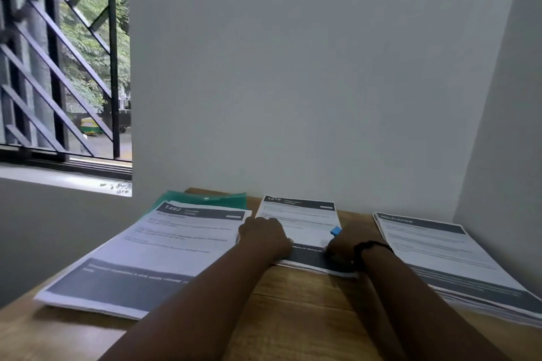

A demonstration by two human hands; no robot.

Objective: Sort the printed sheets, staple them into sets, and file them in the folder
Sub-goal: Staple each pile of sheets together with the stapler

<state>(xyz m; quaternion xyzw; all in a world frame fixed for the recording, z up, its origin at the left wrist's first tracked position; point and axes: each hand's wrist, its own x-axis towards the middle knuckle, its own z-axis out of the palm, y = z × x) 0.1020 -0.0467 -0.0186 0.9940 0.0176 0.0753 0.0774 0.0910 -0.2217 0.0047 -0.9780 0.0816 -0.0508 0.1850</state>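
Note:
Three piles of printed sheets lie on a wooden table. The middle pile (302, 220) has a dark header reading 1810. My left hand (264, 236) rests on its left edge, fingers bent over the paper. My right hand (340, 249), with a black band on the wrist, grips a blue stapler (336, 231) at the pile's right edge; most of the stapler is hidden by the hand. The left pile (164, 246), headed 1492, lies partly over a green folder (211, 199) at the back. A right pile (445, 255) sits by the side wall.
The wooden table (293, 316) stands against a white wall, with a second wall close on the right. A barred window (64, 67) is up on the left. Bare wood shows in front of the middle pile, between my forearms.

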